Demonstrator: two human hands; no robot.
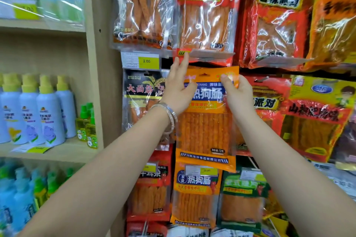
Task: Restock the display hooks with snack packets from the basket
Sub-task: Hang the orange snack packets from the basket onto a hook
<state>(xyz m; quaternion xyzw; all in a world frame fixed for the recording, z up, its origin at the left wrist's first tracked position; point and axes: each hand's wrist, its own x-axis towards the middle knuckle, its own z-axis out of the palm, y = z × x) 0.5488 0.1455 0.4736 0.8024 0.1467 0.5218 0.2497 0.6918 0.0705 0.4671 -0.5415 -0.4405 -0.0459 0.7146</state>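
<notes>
Pinching the orange snack packet (204, 131) at its top-right corner, our right hand (238, 94) is raised; our left hand (178, 90), fingers (185, 61) straight, touches its top-left. Behind, hanging packets (206, 15); left, shelved spray bottles (48, 109).

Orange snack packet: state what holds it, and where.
The right hand pinches the orange snack packet at its top right corner; the left hand only rests its thumb on the upper left edge.
</notes>
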